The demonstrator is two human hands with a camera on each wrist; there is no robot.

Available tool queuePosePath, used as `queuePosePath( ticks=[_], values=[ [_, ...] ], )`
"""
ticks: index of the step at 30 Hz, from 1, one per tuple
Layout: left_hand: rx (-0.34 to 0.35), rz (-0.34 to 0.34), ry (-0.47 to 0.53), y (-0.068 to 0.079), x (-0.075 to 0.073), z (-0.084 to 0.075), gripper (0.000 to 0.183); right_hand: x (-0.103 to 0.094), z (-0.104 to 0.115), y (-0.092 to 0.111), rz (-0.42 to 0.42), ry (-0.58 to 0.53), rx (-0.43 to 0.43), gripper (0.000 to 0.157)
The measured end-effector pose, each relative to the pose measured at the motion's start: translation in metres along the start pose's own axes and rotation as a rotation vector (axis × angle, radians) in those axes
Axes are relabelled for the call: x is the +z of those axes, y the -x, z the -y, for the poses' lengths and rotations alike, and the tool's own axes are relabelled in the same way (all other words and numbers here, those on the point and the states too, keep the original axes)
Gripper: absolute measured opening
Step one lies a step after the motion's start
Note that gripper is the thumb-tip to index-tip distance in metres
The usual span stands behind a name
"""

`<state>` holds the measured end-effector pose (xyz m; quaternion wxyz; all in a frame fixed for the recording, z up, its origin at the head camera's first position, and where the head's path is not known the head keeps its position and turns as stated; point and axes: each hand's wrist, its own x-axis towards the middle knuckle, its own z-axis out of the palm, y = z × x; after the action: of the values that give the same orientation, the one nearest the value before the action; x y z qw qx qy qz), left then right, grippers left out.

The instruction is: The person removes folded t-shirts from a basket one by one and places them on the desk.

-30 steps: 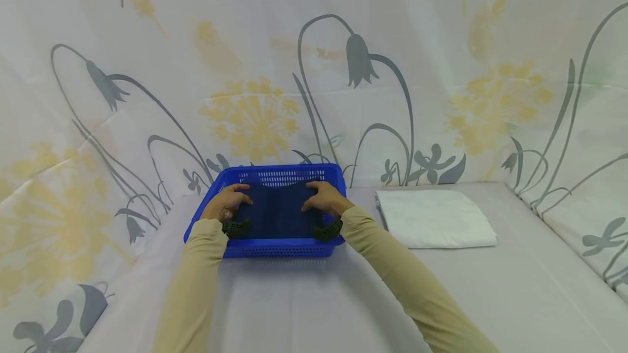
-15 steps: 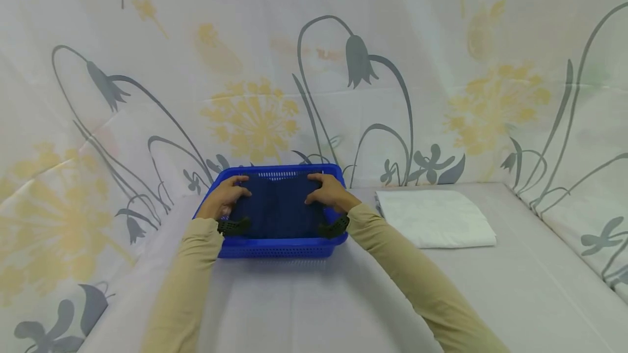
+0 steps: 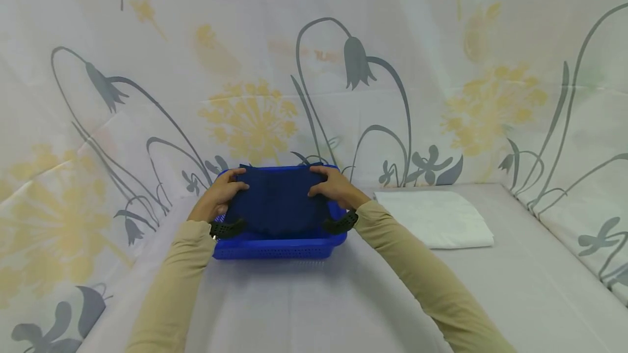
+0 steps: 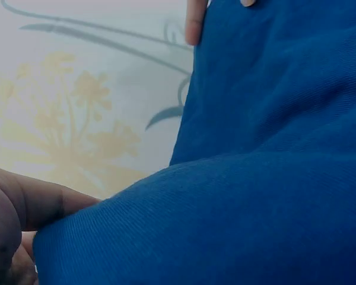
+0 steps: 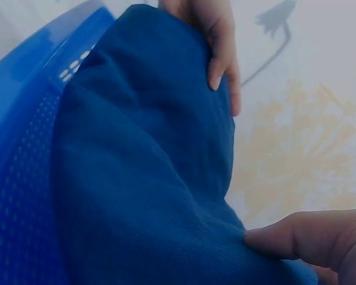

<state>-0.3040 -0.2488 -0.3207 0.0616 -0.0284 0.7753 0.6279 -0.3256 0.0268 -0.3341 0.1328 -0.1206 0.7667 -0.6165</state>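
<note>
A folded dark blue cloth (image 3: 279, 198) is held up by its two sides, tilted over the blue basket (image 3: 275, 249). My left hand (image 3: 218, 195) pinches its left edge, thumb on the near face. At the opposite edge my right hand (image 3: 336, 187) grips the cloth the same way. In the left wrist view the fabric (image 4: 225, 219) looks ribbed and hangs in soft creases. The right wrist view shows the right thumb (image 5: 296, 237) pressed on the cloth, with the basket wall (image 5: 24, 190) beside it. Most of the basket's inside is hidden behind the cloth.
A folded white cloth (image 3: 436, 219) lies on the white-covered table (image 3: 294, 304), right of the basket. Behind and along the sides hang pale sheets (image 3: 235, 37) printed with flowers.
Both hands have lifted the blue cloth from inside the basket and moved slightly apart. Its upper edge now rises to the basket's far rim, covering most of it.
</note>
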Motion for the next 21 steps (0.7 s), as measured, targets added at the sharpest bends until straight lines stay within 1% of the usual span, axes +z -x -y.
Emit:
queuePosePath(
  ticks=[5,8,11,17,21],
  values=[
    [0.028,-0.002,0.019,0.004,0.003,-0.005,0.06,-0.006,0.004,0.006,0.022,-0.07,-0.001,0.074],
    [0.041,0.004,0.053,0.007,0.006,-0.008,0.06,-0.012,0.005,0.009,0.042,-0.1,-0.007,0.074],
    [0.049,0.011,0.096,0.009,0.01,-0.012,0.06,-0.019,0.008,0.012,0.049,-0.096,-0.024,0.074],
    [0.055,-0.001,0.115,0.013,0.014,-0.02,0.06,-0.032,0.013,0.019,0.046,-0.09,-0.052,0.073],
    [0.057,0.0,0.148,0.017,0.017,-0.023,0.059,-0.038,0.016,0.024,0.054,-0.098,-0.067,0.073]
  ],
)
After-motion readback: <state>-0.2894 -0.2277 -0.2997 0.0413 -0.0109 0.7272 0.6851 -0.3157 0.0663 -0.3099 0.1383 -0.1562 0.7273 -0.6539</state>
